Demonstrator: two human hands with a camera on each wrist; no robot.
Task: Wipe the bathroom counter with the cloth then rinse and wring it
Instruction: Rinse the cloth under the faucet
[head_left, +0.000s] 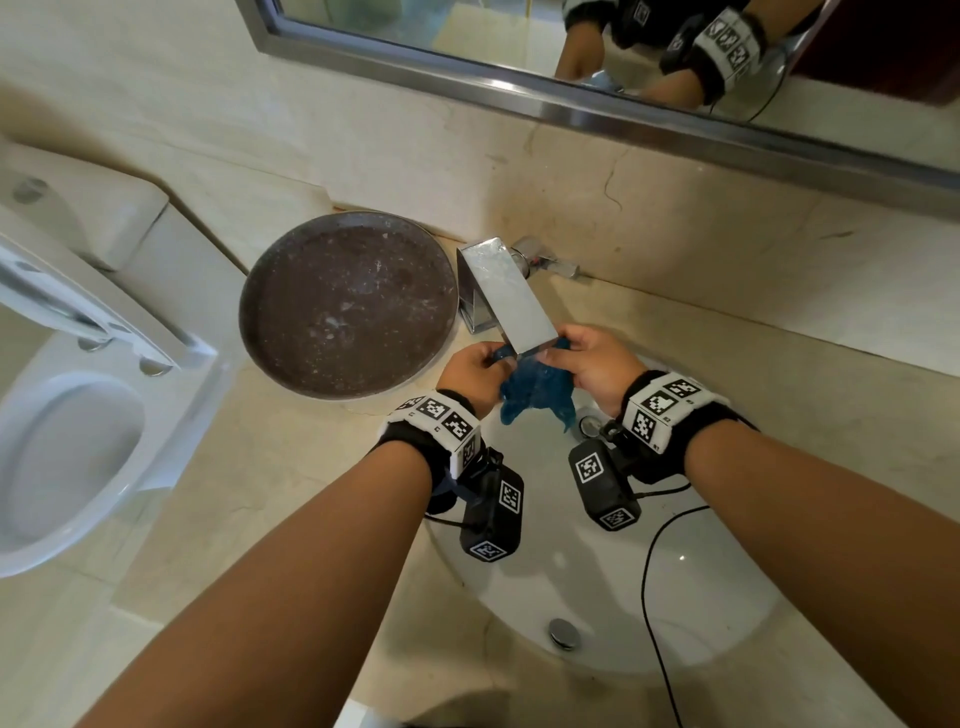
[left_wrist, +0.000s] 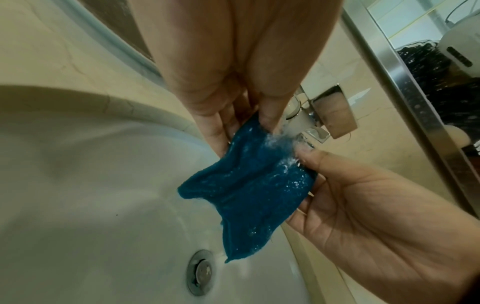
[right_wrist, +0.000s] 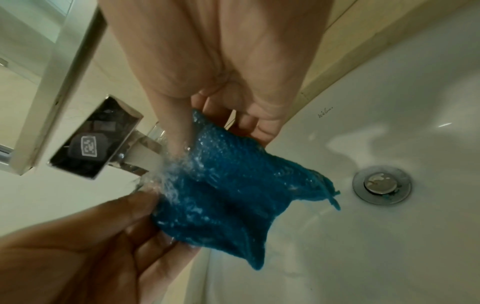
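White porcelain fills the lower right of the head view: the sink (head_left: 597, 587), with its drain (head_left: 563, 633) nearest the camera. Above it, at mid-frame, the left hand (head_left: 470, 371) and right hand (head_left: 592, 364) each pinch an upper corner of the blue cloth (head_left: 537, 389), thumb against fingers, so it hangs spread between them over the basin. In the left wrist view water strikes the cloth's top edge between the two thumbs and runs off its lower corner toward the drain. Just beyond the hands the chrome faucet (head_left: 506, 291) slopes down over the cloth. Farther, at centre left, a dark round tray (head_left: 348, 306) sits on the beige counter (head_left: 779, 395); the mirror (head_left: 623, 78) crosses the top. By my reading the rinse is in hand; next the cloth wants gathering into both fists and twisting over the basin.
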